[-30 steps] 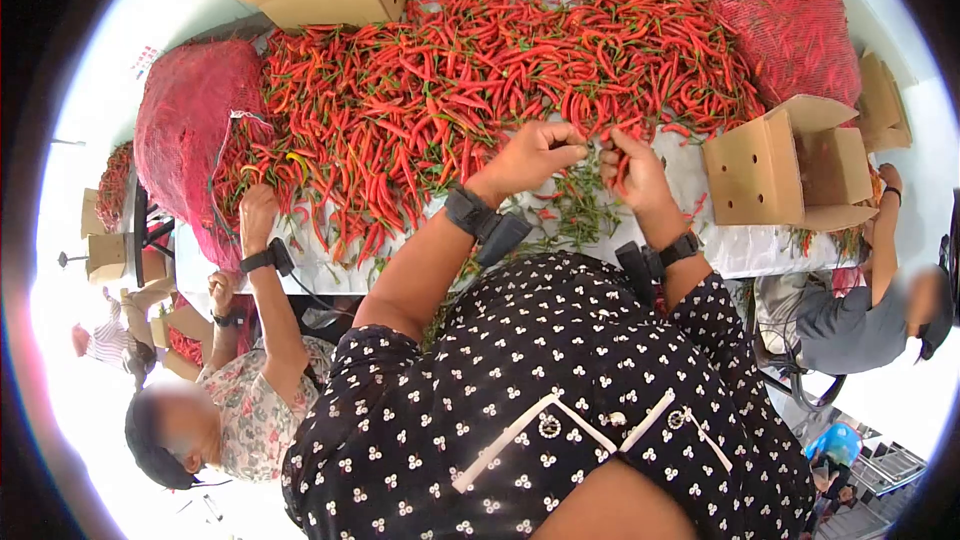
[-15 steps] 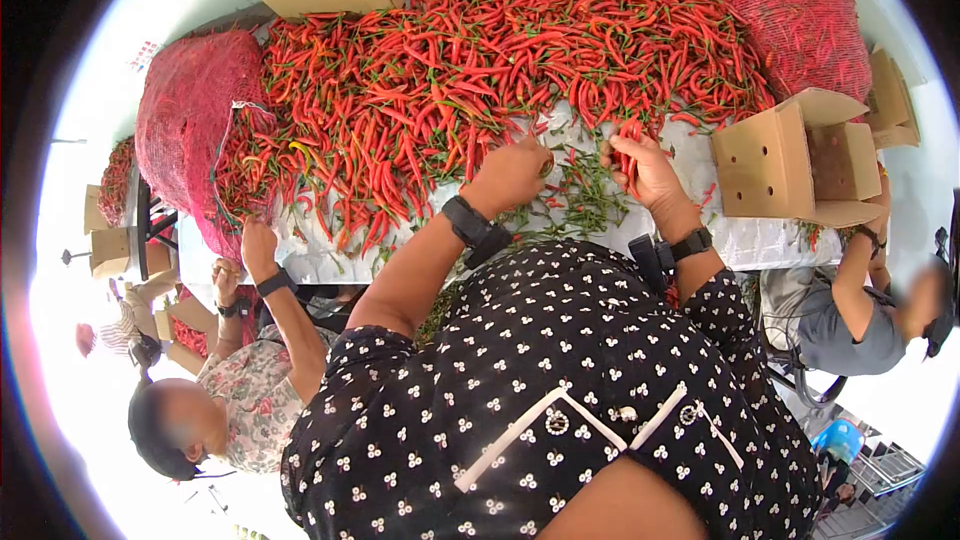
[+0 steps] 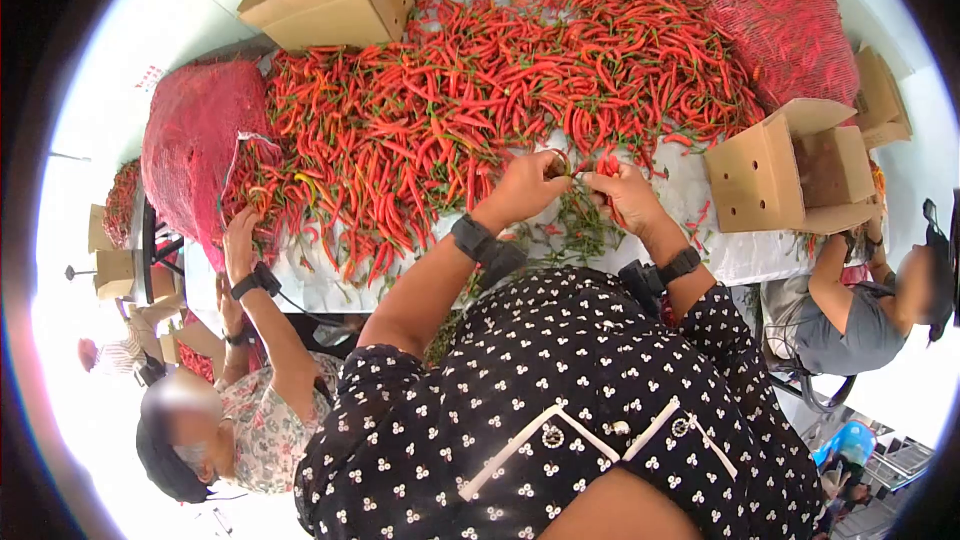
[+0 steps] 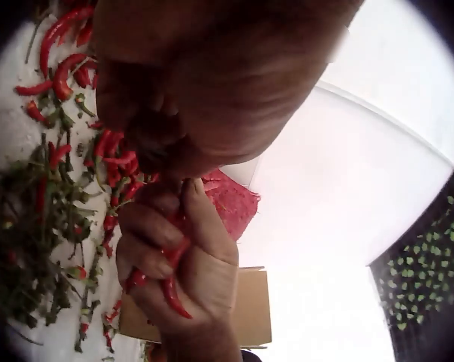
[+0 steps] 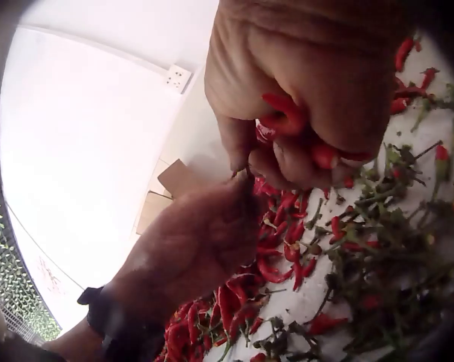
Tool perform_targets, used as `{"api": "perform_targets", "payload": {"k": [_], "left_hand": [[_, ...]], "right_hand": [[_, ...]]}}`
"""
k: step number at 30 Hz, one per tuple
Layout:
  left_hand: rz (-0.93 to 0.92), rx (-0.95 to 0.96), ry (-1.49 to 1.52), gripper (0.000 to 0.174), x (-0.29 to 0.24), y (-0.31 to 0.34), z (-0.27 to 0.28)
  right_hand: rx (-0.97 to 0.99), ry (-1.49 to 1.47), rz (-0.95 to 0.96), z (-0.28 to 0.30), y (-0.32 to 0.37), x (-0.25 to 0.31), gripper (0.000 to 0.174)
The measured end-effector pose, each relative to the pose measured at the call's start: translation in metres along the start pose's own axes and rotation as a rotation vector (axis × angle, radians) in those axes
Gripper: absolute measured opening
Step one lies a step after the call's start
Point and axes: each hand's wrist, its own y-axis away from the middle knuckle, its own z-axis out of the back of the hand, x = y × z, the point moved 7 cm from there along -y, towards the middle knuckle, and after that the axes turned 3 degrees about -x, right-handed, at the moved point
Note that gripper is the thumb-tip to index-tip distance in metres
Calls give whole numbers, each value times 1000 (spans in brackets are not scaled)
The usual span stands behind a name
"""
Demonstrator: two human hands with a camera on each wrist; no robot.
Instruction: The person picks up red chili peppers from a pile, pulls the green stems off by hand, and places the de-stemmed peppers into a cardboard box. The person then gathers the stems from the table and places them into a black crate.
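My left hand [image 3: 524, 188] has curled fingers, and its thumb and fingertip meet the thumb tip of my right hand [image 3: 632, 204], pinching a chili stem there. In my right palm are several red chilies [image 5: 288, 119], held under bent fingers; one chili tip [image 4: 174, 297] pokes out below them in the left wrist view. Both hands are over a small heap of green stems [image 3: 582, 228] on the white sheet [image 3: 680, 175]. Just beyond them spreads a large pile of red chilies [image 3: 450, 90]. My left fingertips are partly hidden in the left wrist view.
A cardboard box [image 3: 760, 175] stands right of my hands, and another box [image 3: 330, 10] at the back left. Full red mesh sacks flank the pile, one left [image 3: 195, 150], one right [image 3: 775, 25]. One person [image 3: 270, 390] works at left, another [image 3: 850, 310] at right.
My hands moved apart half a second ago, with chilies in the right palm, and are together again now. The person at left has shifted their hands at the sack's edge.
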Motion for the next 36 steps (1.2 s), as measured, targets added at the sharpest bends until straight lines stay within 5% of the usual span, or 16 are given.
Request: {"api": "perform_targets", "payload": {"k": [6,8,10,13,15,17,21,22,23,24,26,29,36], "left_hand": [[56,30,319,12,-24,-11,4],[-63,-175,198,13,-38,-16,33],[38,-262,114,16,-66,-23,79],[-377,-717,-231,20,-113,-46,178],[-388,-924,-194,23,-129,-65,257],[-113,-1043,-114,25,-118,-80,319],[-310,-1202,-511,26,-95,-85,295],[-77,-789,-167,24,-98,-84,248],[-338,-565,-264,24,-87,-88,201],[-333,-467,-174,23,-83,-75,153],[33,-59,84,23,-72,-52,74],[99,111,329,25,-59,-34,18],[98,72,372,20,-54,-29,-3]], "right_hand": [[-47,-6,174,2,-10,11,12],[-116,-111,212,11,-10,17,12],[-139,-106,237,18,-8,19,12],[-207,-88,225,28,-3,20,13],[-240,-68,185,31,-2,20,13],[-232,-82,207,29,-2,23,13],[-247,-109,266,24,-2,36,13],[-260,-118,257,25,-3,37,13],[-211,-78,269,22,-5,40,12],[-166,-37,275,20,-5,41,11],[-187,-45,245,18,-3,42,11],[-206,-34,244,16,4,43,11],[-198,-41,280,15,8,38,13]]}}
